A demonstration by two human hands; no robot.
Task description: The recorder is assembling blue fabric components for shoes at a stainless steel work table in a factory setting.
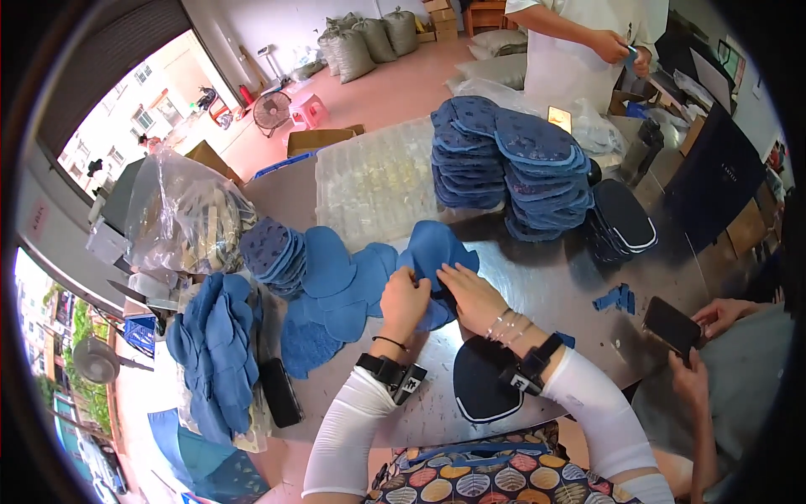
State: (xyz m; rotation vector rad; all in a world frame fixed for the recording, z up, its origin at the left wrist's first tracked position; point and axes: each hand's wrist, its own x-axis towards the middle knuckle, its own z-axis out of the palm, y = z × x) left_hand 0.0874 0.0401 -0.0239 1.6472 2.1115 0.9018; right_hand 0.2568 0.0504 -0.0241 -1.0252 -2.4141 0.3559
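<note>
My left hand (405, 304) is closed, its fingers pinching the lower edge of a rounded blue fabric piece (438, 244). On the right side of that same piece, my right hand (472, 301) grips with bent fingers; its thumb is hidden. The cloth stands slightly raised and curved above the metal table. Left of my hands, overlapping blue fabric pieces (346, 290) spread in a loose row. A short stack of dark patterned blue pieces (273, 252) adjoins them. Just below my right hand lies a black rounded pad with white edging (487, 382).
Tall stacks of blue padded pieces (546, 168) rise behind my hands, beside a clear plastic tray (369, 176). Loose blue pieces (217, 344) and a phone (280, 393) lie left. A seated person's hands (714, 323) hold a phone at right; another person (579, 50) stands across the table.
</note>
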